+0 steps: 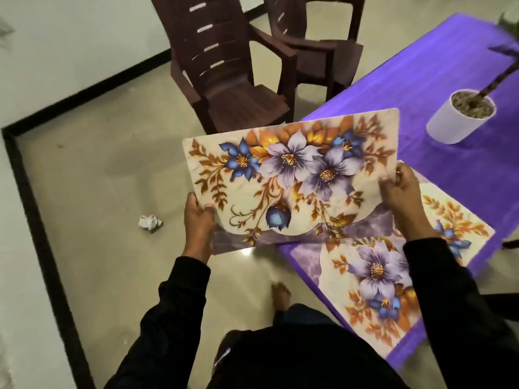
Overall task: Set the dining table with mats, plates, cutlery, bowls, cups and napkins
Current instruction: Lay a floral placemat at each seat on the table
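I hold a floral place mat (289, 175) in the air, partly over the floor and partly over the near corner of the purple-covered table (449, 88). My left hand (198, 217) grips its lower left edge, thumb on top. My right hand (400, 192) grips its right edge. A second mat (373, 279) with the same cream, purple and orange flower print lies flat on the table below, at the near edge, partly hidden by my right forearm.
A white pot (460, 119) with a thin plant stem stands on the table to the right. Two dark brown plastic chairs (233, 71) stand on the tiled floor beyond the table corner. A crumpled white paper (150, 221) lies on the floor at left. My bare foot (280, 296) shows below.
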